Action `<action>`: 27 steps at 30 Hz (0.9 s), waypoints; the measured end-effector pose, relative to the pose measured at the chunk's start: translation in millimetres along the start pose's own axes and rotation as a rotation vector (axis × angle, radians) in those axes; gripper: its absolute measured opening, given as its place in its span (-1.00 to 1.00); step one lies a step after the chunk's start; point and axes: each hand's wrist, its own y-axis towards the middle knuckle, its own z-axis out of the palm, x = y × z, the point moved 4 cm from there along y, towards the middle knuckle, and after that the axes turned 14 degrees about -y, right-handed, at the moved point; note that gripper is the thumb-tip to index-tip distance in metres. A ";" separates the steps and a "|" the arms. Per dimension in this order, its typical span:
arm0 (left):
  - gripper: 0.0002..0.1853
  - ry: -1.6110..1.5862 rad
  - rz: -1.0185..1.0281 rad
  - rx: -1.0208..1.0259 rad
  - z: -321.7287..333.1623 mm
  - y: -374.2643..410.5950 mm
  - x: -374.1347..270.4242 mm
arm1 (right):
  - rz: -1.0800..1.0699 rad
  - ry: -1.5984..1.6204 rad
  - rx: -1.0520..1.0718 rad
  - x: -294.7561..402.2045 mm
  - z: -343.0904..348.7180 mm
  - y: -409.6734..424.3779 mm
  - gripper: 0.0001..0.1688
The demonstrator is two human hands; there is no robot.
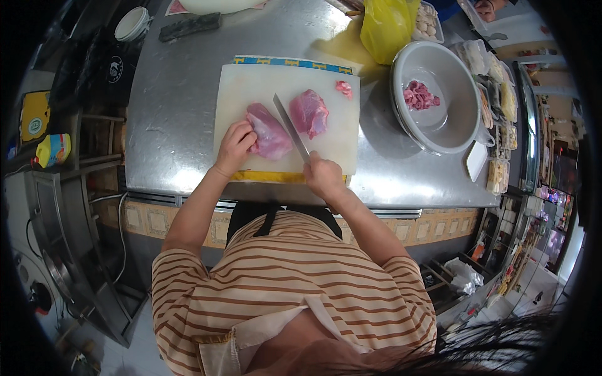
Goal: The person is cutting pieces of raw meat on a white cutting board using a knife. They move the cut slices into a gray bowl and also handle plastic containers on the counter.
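A white cutting board (235,84) lies on the steel table before me. On its left half rests a large piece of raw meat (270,134), and the curled fingers of my left hand (235,145) press on its left end. My right hand (324,176) grips a kitchen knife (290,124) by its handle. The blade points away from me and lies between that piece and a second chunk of raw meat (309,113). I cannot tell whether the blade touches either one. A small scrap of meat (344,88) sits near the board's upper right corner.
Right of the board stands a grey basin (454,117) with sliced meat (420,96) in it. Behind it are a yellow plastic bag (388,28) and a tray of mushrooms (426,21). Packed food trays (498,174) line the right edge. A whetstone (190,27) lies at back left.
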 end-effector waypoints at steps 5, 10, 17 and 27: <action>-0.64 0.131 -0.082 0.034 -10.4 -0.6 -11.5 | -0.022 -0.032 -0.003 0.9 -4.1 -2.8 -0.80; -0.56 0.078 -0.142 -0.075 -4.1 -26.9 -40.9 | -0.006 -0.081 0.029 0.8 -15.9 -12.0 -0.84; -0.65 0.006 -0.147 -0.129 21.7 -12.7 -33.1 | -0.021 -0.144 0.051 -2.8 -18.9 -12.0 -0.87; -0.74 -0.037 -0.005 -0.073 24.1 -6.7 -26.6 | -0.082 -0.307 -0.044 1.5 -27.0 -24.9 -0.88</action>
